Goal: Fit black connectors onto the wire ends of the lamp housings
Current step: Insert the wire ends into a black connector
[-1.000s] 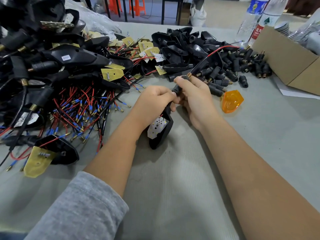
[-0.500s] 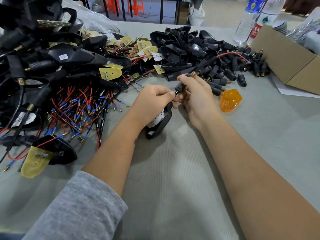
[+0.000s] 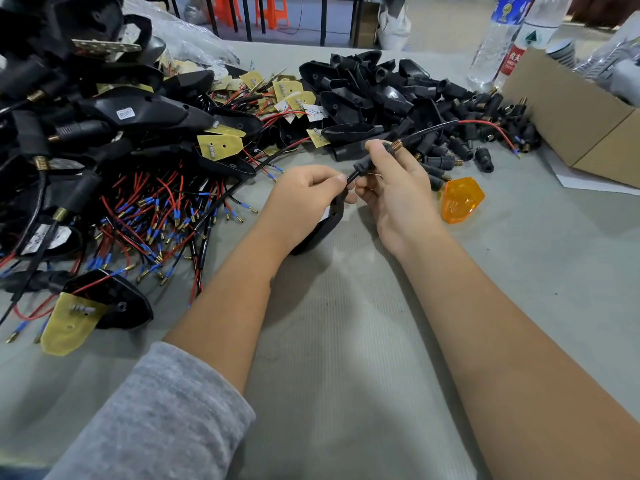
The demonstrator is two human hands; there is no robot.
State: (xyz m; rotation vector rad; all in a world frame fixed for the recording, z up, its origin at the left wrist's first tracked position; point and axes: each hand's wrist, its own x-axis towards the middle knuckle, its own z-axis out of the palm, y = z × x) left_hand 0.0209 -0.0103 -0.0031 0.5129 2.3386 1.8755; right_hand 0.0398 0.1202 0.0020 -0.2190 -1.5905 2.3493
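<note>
Both hands meet: right hand [image 3: 394,192] fingers pinch black connector [image 3: 372,160]; left hand [image 3: 304,199] grips lamp housing [image 3: 320,230].

An orange lens cover [image 3: 461,199] lies on the grey table cover [image 3: 346,341]. An open cardboard box [image 3: 568,112] stands beyond and to the right of the lens cover, resting partly on a white sheet of paper [image 3: 595,183]. Two clear plastic water bottles [image 3: 502,39] stand at the far left corner of the box, touching each other. Orange stools [image 3: 242,10] stand on the floor well beyond the box, far to its left.
</note>
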